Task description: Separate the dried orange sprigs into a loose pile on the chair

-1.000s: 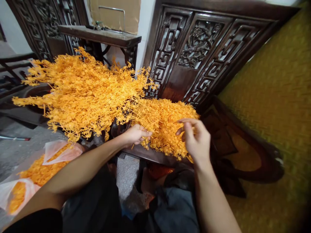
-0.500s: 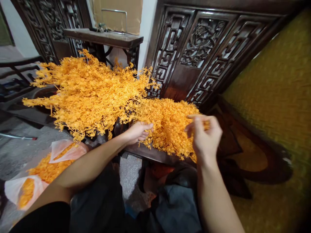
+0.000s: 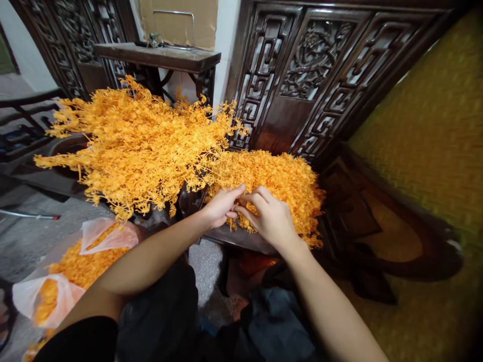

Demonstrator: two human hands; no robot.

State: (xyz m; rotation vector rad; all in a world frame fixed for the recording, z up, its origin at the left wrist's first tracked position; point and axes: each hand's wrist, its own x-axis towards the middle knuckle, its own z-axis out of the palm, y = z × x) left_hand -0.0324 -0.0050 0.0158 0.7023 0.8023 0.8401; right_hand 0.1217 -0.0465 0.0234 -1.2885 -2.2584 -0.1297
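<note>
Two heaps of orange plastic-looking sprigs lie before me: a large, loose pile (image 3: 143, 146) at the left and a denser pile (image 3: 290, 186) on a dark wooden surface (image 3: 241, 238). At the near edge of the denser pile, my left hand (image 3: 222, 207) is closed with fingers pinched on a small orange piece, a bit of which shows below it. My right hand (image 3: 269, 213) meets it from the right, thumb and forefinger pressed together by the left fingertips. Whatever is between the right fingertips is too small to make out.
An open plastic bag (image 3: 94, 234) of orange pieces lies on the grey floor at lower left. Behind the piles stand a small dark table (image 3: 162, 56) and carved wooden panels (image 3: 287, 115). A curved dark wooden piece (image 3: 426, 246) is at the right.
My right hand has moved left and down from the right side of the denser pile to my left hand. My left hand remains closed near the pile's edge.
</note>
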